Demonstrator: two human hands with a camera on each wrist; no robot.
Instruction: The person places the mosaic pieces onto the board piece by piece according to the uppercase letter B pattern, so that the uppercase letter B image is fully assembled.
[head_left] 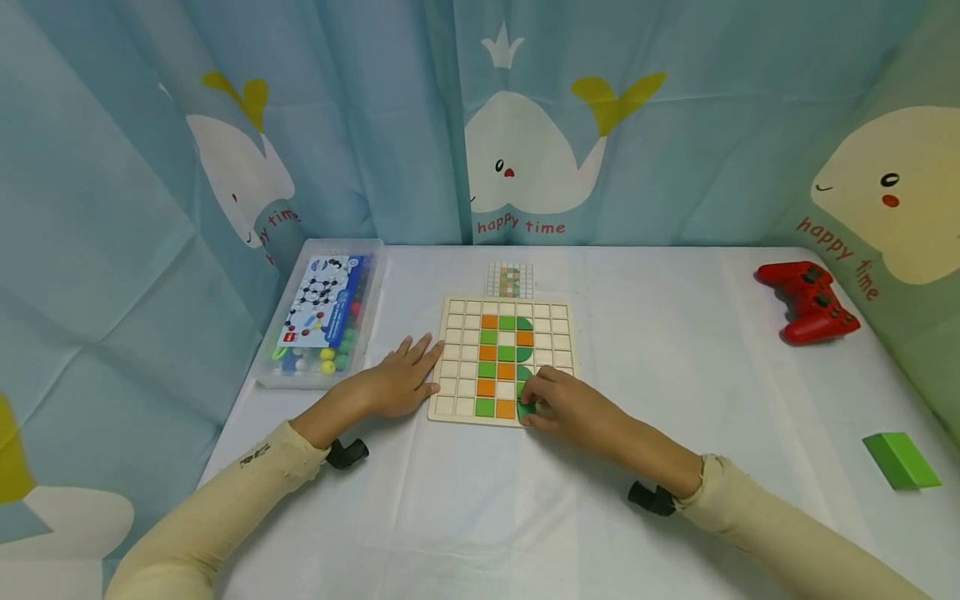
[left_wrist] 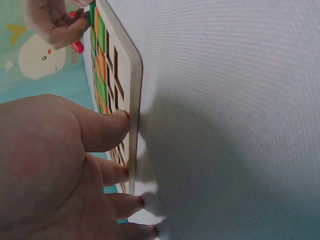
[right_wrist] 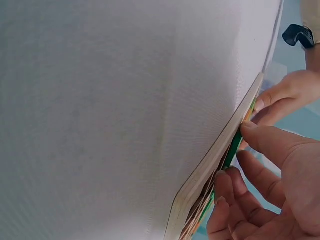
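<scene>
A wooden grid board (head_left: pixel 453 317) lies on the white table, with orange, light green and rounded dark green tiles set in its squares. My left hand (head_left: pixel 401 379) rests at the board's left edge, fingers spread; in the left wrist view its thumb (left_wrist: pixel 107 131) touches the rim. Over the lower right of the pattern, my right hand (head_left: pixel 573 408) pinches a rounded dark green tile (right_wrist: pixel 234 148) between thumb and fingers. That tile is at the board's surface, partly covered by the fingers; whether it sits fully in its square I cannot tell.
Behind the board lies a small card (head_left: pixel 510 281) printed with a similar coloured pattern. A clear plastic box (head_left: pixel 296 381) of coloured balls stands at the left. Off to the right are a red game controller (head_left: pixel 806 302) and a green block (head_left: pixel 900 460). A whale-print curtain (head_left: pixel 405 125) encloses the table.
</scene>
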